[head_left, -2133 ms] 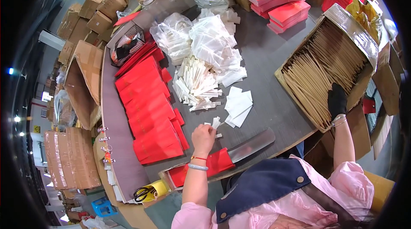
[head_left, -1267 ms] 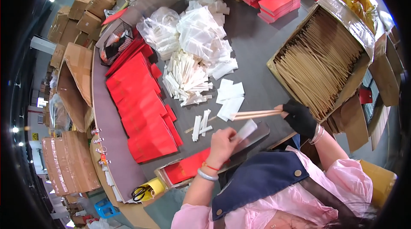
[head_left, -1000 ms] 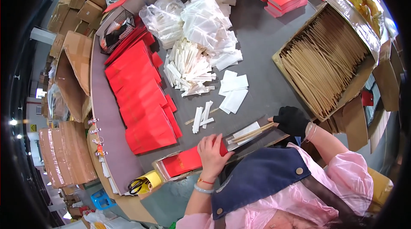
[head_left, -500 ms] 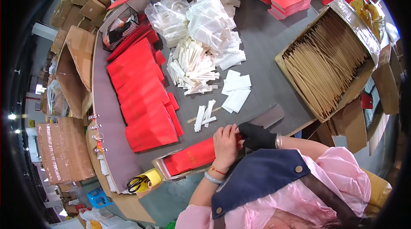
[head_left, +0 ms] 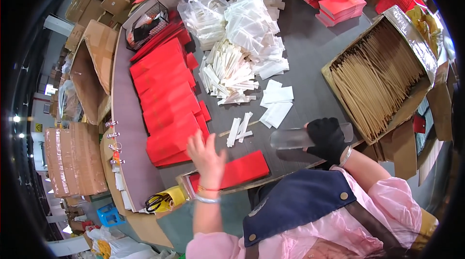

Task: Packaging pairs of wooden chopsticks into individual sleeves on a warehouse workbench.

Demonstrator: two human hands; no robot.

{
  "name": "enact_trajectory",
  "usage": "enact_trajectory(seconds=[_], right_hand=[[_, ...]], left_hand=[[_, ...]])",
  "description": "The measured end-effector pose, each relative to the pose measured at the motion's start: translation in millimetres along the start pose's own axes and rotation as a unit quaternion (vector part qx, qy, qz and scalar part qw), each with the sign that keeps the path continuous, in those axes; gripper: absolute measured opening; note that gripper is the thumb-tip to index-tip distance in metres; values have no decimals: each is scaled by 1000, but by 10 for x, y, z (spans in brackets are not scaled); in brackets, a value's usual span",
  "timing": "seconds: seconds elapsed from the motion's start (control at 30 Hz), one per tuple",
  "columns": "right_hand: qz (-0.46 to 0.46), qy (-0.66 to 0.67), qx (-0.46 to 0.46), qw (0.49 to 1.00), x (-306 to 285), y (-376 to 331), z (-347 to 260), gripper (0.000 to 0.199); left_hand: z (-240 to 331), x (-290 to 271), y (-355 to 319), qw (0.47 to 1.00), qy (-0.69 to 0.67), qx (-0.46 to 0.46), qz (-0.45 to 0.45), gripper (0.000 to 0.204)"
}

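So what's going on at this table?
A person is working at a table with both hands. The black-gloved right hand grips a curved, translucent plastic trough. The bare left hand, fingers spread and blurred, is by the overlapping red envelopes; whether it touches them is unclear. Another red envelope lies along the near table edge. Wooden sticks fill a cardboard box to the right.

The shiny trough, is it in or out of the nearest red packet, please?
Out: table shows between the shiny trough and that red packet.
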State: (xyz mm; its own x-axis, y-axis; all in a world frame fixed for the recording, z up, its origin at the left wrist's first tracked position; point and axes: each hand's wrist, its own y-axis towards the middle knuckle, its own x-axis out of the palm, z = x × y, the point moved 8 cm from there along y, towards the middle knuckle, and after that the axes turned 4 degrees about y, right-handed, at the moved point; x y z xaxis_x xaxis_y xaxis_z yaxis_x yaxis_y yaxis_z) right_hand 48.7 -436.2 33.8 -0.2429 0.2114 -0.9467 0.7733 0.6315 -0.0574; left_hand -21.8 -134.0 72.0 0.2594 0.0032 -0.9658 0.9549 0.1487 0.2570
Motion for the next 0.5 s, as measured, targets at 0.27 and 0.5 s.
enact_trajectory(seconds=[0.27, 0.5], right_hand=[[-16, -16, -66, 998, -18, 18, -269, 64], [-127, 78, -125, 981, 600, 183, -635, 68]], left_hand=[[501, 755, -770, 960, -182, -182, -112, 98], [551, 753, -762, 955, -208, -176, -115, 99]])
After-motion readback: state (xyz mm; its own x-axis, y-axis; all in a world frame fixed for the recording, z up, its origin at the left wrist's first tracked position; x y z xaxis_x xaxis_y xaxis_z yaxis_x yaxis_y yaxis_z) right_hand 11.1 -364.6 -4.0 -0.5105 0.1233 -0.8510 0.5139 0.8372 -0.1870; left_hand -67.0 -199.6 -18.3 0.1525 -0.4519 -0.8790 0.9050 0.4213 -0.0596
